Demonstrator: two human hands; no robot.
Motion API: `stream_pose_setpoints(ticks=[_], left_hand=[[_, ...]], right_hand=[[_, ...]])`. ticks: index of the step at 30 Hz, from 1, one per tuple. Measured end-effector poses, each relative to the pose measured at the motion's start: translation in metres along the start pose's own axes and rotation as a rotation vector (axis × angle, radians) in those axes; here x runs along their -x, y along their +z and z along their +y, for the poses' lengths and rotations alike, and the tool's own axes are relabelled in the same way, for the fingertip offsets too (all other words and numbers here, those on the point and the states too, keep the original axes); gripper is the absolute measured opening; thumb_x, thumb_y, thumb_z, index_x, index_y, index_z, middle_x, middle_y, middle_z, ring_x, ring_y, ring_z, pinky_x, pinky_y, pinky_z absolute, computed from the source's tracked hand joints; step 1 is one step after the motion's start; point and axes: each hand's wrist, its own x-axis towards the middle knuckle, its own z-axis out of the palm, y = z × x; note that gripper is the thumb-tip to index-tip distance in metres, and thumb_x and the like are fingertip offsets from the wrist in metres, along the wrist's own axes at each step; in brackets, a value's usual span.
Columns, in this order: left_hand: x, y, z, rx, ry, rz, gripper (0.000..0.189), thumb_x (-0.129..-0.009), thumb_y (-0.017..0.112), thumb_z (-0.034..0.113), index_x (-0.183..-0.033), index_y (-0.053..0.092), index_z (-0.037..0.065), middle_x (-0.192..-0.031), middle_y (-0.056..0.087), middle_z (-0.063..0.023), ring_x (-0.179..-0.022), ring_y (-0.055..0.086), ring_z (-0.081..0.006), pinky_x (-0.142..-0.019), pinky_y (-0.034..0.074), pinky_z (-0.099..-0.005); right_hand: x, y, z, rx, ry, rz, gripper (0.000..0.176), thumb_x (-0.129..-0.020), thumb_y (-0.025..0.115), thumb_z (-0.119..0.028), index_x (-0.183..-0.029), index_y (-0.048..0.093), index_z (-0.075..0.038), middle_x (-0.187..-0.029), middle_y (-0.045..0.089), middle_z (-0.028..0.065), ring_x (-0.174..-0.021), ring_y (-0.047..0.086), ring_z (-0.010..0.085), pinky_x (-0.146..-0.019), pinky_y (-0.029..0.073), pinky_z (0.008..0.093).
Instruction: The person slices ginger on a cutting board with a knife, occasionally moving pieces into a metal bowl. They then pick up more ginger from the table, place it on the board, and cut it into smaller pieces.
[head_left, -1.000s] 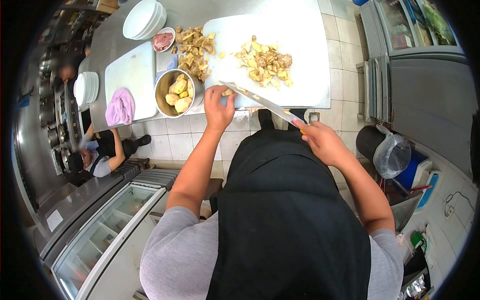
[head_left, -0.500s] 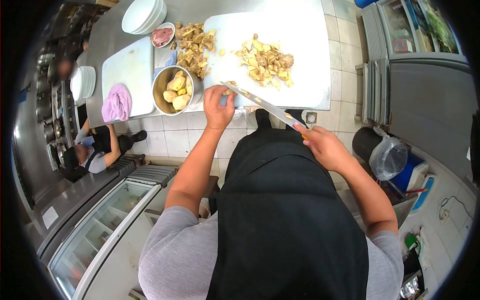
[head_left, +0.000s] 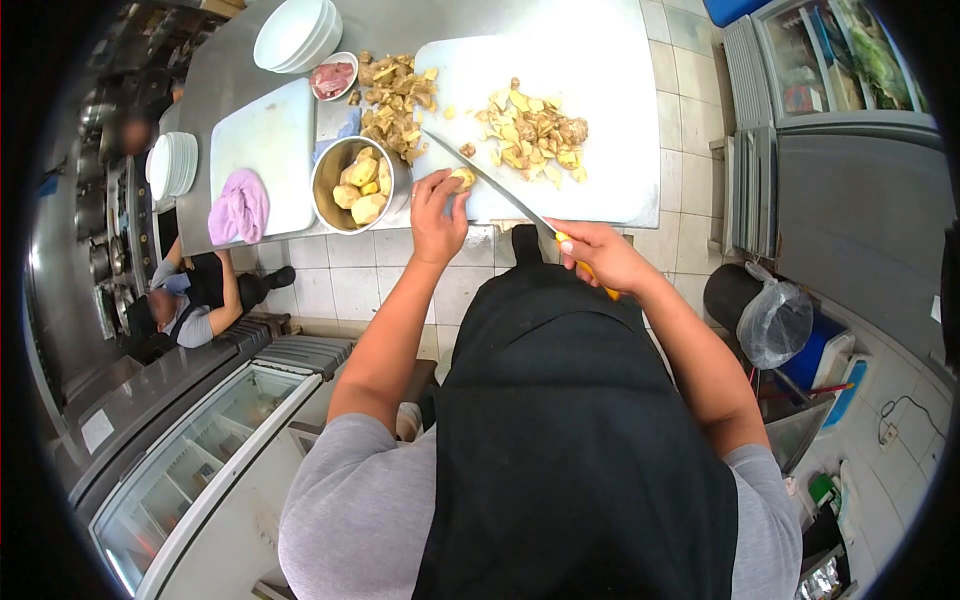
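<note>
My left hand is closed round a partly peeled piece of ginger at the front edge of the white cutting board. In my right hand is the yellow handle of a long knife. Its blade slants up and left across the board, its tip beyond the ginger piece. Brown-skinned peelings lie heaped on the board, with a small brown nub near the blade. Left of my left hand, a round metal pot holds several peeled yellow pieces.
A second heap of brown-yellow pieces lies between the boards. Beyond it stand a dish of raw meat and stacked white bowls. A purple cloth rests on the left board. Another person is at lower left.
The knife has lifted off the ginger piece, and its tip has moved up and left. My right hand has shifted left and slightly up. More of the yellow piece shows in my left hand.
</note>
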Motion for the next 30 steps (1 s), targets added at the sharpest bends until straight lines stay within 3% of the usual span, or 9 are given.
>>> stream_pose_setpoints(ticks=[4,6,7,9,12,23,28,30], left_hand=[[-0.002,-0.010,0.006,-0.113,-0.010,0.002,0.032,-0.091,0.085,-0.003,-0.122,0.080,0.005,-0.123,0.072,-0.0175,-0.110,0.070,-0.0384,-0.096,0.059,-0.0474],[-0.001,-0.011,0.008,0.079,-0.090,-0.004,0.032,-0.092,0.086,-0.002,-0.122,0.081,0.005,-0.122,0.071,-0.0169,-0.108,0.070,-0.0366,-0.095,0.060,-0.0455],[0.000,-0.010,0.008,0.077,-0.092,-0.003,0.032,-0.092,0.086,-0.002,-0.122,0.081,0.005,-0.122,0.071,-0.0169,-0.108,0.070,-0.0366,-0.095,0.060,-0.0455],[0.000,-0.005,0.004,0.074,-0.082,0.016,0.029,-0.092,0.087,-0.001,-0.120,0.080,0.004,-0.118,0.070,-0.0173,-0.106,0.070,-0.0377,-0.094,0.060,-0.0451],[0.004,0.004,0.000,0.020,-0.114,0.046,0.027,-0.092,0.089,0.001,-0.117,0.079,0.003,-0.117,0.070,-0.0180,-0.105,0.071,-0.0392,-0.094,0.060,-0.0453],[0.005,0.010,-0.004,0.036,-0.143,0.092,0.025,-0.091,0.088,0.000,-0.114,0.077,0.001,-0.116,0.072,-0.0187,-0.104,0.071,-0.0400,-0.092,0.060,-0.0462],[0.003,0.008,-0.004,0.041,-0.135,0.087,0.024,-0.091,0.087,0.000,-0.113,0.076,0.001,-0.115,0.072,-0.0187,-0.103,0.071,-0.0396,-0.092,0.060,-0.0464],[0.001,0.008,-0.004,-0.007,-0.048,0.095,0.025,-0.091,0.088,0.000,-0.113,0.076,0.002,-0.116,0.072,-0.0186,-0.105,0.070,-0.0398,-0.092,0.060,-0.0468]], right_hand=[[0.017,-0.008,0.021,-0.006,0.019,0.012,0.061,-0.114,0.067,-0.010,-0.174,0.059,-0.022,-0.094,0.065,0.0172,-0.085,0.065,0.0289,-0.090,0.059,0.0426],[0.024,-0.008,0.039,0.510,-0.447,0.195,0.062,-0.114,0.068,-0.011,-0.174,0.059,-0.023,-0.094,0.064,0.0161,-0.084,0.064,0.0316,-0.086,0.057,0.0445],[0.033,-0.006,0.034,0.511,-0.447,0.192,0.062,-0.114,0.068,-0.011,-0.174,0.059,-0.023,-0.094,0.064,0.0161,-0.084,0.064,0.0316,-0.086,0.057,0.0445],[0.056,-0.006,0.022,0.800,-0.434,0.266,0.063,-0.113,0.071,-0.011,-0.173,0.059,-0.023,-0.096,0.064,0.0167,-0.088,0.066,0.0376,-0.086,0.056,0.0492],[0.076,-0.006,0.016,0.826,-0.456,0.264,0.063,-0.111,0.072,-0.010,-0.172,0.060,-0.022,-0.098,0.065,0.0175,-0.092,0.066,0.0419,-0.087,0.056,0.0524],[0.077,-0.006,0.020,0.814,-0.453,0.270,0.067,-0.110,0.073,-0.006,-0.173,0.059,-0.022,-0.097,0.061,0.0165,-0.088,0.063,0.0389,-0.084,0.054,0.0491],[0.052,0.000,0.011,0.861,-0.461,0.283,0.063,-0.111,0.072,-0.010,-0.171,0.061,-0.023,-0.097,0.065,0.0182,-0.091,0.068,0.0409,-0.084,0.057,0.0514],[0.029,0.005,0.009,0.868,-0.473,0.269,0.062,-0.111,0.071,-0.011,-0.172,0.061,-0.022,-0.099,0.067,0.0187,-0.094,0.070,0.0401,-0.085,0.058,0.0488]])
